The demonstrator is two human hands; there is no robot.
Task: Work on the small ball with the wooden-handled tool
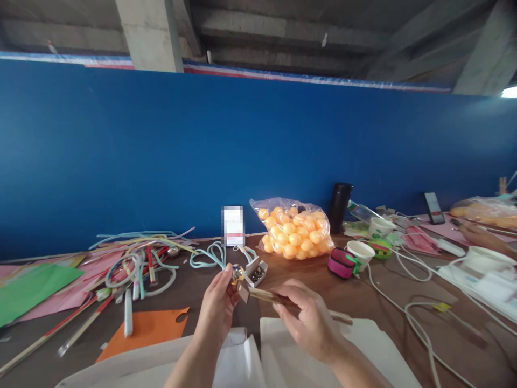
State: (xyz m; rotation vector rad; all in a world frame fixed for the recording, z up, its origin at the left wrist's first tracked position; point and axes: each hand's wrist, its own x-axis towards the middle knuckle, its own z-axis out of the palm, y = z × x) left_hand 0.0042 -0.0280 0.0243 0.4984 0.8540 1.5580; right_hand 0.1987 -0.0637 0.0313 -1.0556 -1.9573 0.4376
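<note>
Pinched in the fingertips of my left hand (220,299) is a shiny silver round piece (238,274) with an orange-yellow edge; its exact kind is unclear. My right hand (309,315) is closed around a thin wooden stick (262,294), whose rear end sticks out past the palm. A small flat tan piece (243,291) sits at the stick's front end, close to the left fingers; I cannot tell whether it is joined to the stick. Just beyond the hands, a small open white box (263,266) holds several tiny metal pieces (256,274).
A clear bag of orange balls (297,233) stands ahead, beside a black bottle (340,207). Left lie coloured tubes (137,269), sticks and an orange sheet (149,331). Right are a magenta pouch (341,263), a paper cup (361,253), white cables (416,318) and another person's hand (484,240).
</note>
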